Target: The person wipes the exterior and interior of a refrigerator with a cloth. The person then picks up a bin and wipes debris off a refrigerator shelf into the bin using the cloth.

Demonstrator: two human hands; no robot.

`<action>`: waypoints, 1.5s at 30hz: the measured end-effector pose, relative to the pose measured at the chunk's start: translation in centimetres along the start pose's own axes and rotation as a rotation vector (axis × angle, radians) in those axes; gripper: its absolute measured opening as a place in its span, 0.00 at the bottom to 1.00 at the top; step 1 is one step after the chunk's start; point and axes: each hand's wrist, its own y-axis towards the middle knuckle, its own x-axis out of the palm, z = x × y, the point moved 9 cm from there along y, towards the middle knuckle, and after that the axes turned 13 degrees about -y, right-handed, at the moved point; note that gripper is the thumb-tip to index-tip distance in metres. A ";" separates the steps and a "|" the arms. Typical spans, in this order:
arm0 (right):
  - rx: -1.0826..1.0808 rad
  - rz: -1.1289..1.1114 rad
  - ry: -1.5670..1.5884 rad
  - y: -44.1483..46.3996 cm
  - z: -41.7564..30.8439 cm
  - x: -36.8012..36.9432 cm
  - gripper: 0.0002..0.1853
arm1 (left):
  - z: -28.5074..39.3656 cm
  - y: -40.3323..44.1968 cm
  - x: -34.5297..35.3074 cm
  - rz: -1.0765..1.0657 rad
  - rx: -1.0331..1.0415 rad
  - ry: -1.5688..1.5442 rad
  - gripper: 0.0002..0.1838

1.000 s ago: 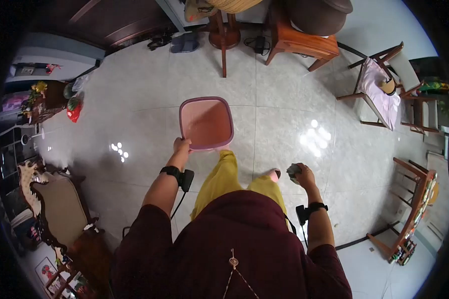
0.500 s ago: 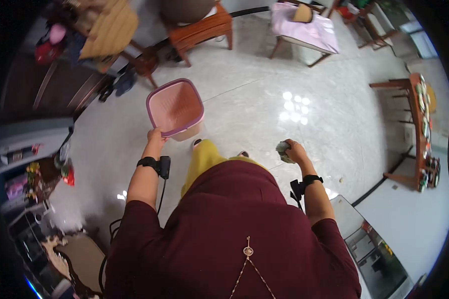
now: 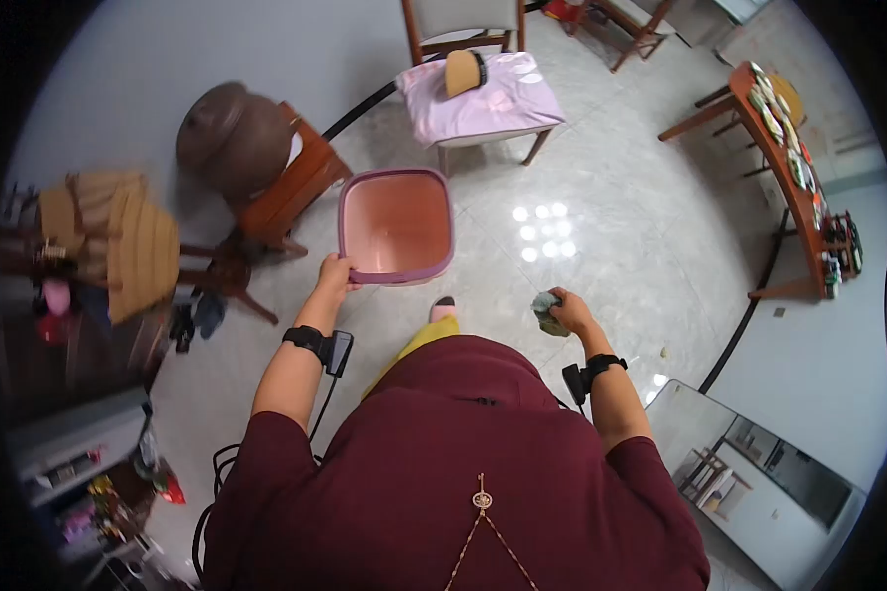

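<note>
At the near left corner of the pink bin (image 3: 397, 222), the left hand (image 3: 338, 274) curls tightly round the rim; the bin stands out ahead of the body, mouth up, long axis running floorward. The right hand (image 3: 574, 311) pinches a crumpled grey-green cloth (image 3: 547, 313), its long axis unclear. Glossy tiled floor (image 3: 611, 217) spreads beneath, with a covered chair (image 3: 508, 108) beyond and a laden table (image 3: 806, 229) rightward.

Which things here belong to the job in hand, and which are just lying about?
In the job, it seems:
pink bin, gripped by left hand
crumpled grey-green bundle in right hand

Just lying about, apparently:
tan hat on chair
brown jar
</note>
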 end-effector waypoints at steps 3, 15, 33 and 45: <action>0.024 0.146 0.012 2.5 1.8 -5.5 0.22 | 4.4 2.8 10.5 -0.143 -0.007 0.071 0.12; 0.233 0.263 0.184 10.7 16.9 -21.5 0.22 | 15.1 9.3 46.3 -0.439 0.026 0.260 0.09; 0.159 0.250 0.332 32.2 30.1 -47.7 0.22 | 24.1 21.3 77.5 -0.424 -0.048 0.187 0.13; 0.266 0.434 0.396 48.3 42.4 -65.6 0.23 | 35.0 33.8 106.2 -0.516 0.024 0.313 0.13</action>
